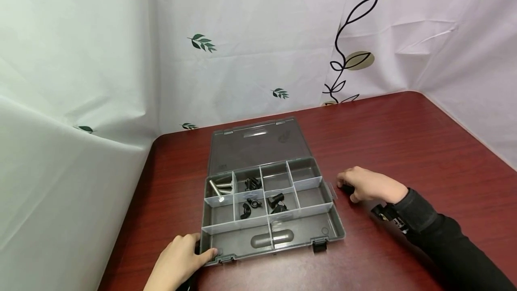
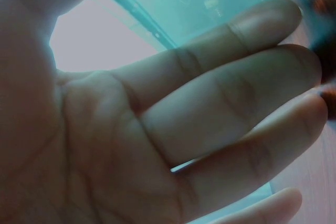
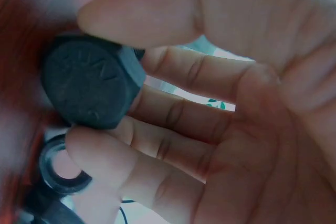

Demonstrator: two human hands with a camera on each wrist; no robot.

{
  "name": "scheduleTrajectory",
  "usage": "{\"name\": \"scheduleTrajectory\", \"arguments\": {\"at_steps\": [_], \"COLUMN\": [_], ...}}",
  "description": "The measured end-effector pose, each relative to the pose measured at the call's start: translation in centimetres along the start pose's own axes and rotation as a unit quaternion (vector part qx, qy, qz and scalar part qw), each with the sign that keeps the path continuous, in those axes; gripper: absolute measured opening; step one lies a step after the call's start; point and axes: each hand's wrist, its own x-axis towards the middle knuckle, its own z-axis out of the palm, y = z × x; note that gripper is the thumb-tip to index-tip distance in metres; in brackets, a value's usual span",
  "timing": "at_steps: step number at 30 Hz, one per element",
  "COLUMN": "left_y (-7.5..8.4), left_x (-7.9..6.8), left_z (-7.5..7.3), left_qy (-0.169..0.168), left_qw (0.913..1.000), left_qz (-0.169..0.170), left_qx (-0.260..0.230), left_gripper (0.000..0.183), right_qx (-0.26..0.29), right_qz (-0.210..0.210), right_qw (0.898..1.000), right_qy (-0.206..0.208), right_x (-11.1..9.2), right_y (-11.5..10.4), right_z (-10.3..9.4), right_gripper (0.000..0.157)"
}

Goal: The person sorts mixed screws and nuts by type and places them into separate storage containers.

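A grey plastic parts box point(image 1: 238, 240) lies with its lid folded back. At its front left corner, my left hand point(image 1: 177, 257) grips the wall, thumb over the rim and fingers along the outside. Right of the box, my right hand point(image 1: 369, 185) is low over the table, holding a black hex bolt point(image 3: 89, 82) between thumb and fingers. Its six-sided head faces the wrist camera; the shank is mostly hidden. Beside those fingertips in the right wrist view is a black ring-shaped part point(image 3: 47, 163). Fingers point(image 2: 226, 108) fill much of the left wrist view.
The see-through lid point(image 1: 258, 147) extends toward the back wall. Divided compartments hold silver metal pins point(image 1: 222, 187), small black screws point(image 1: 253, 184), curved black parts point(image 1: 245, 211) and larger black bolts point(image 1: 276, 200). White patterned cloth point(image 1: 250, 57) hangs around the dark red table point(image 1: 387, 134).
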Motion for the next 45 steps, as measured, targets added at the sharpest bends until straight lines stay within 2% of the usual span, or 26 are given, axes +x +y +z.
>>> {"name": "scheduleTrajectory", "arguments": {"at_steps": [8, 15, 21, 34, 45], "left_y": [0.0, 0.0, 0.0, 0.0, 0.0], "left_x": [0.0, 0.0, 0.0, 0.1, 0.0], "left_z": [0.1, 0.0, 0.0, 0.0, 0.0], "left_qy": [0.004, 0.007, 0.007, -0.013, 0.000], "left_qw": [1.0000, 1.0000, 1.0000, 0.9999, 1.0000], "left_qz": [0.003, 0.006, 0.007, -0.006, 0.004], "left_qx": [-0.001, 0.001, 0.001, -0.003, 0.001], "left_gripper": [0.038, 0.038, 0.038, 0.039, 0.037], "right_qx": [-0.023, -0.024, -0.011, -0.020, -0.014], "right_qz": [0.011, -0.002, -0.019, -0.043, -0.060], "right_qw": [1.000, 0.999, 0.999, 0.998, 0.998], "right_qy": [0.007, 0.021, 0.031, 0.027, 0.021], "right_x": [0.1, -0.1, 0.0, 1.1, 2.6], "right_y": [-0.7, -1.4, -1.9, -4.0, -5.7], "right_z": [-1.9, -3.0, -3.3, -3.6, -3.6], "right_gripper": [0.030, 0.027, 0.025, 0.027, 0.037]}}
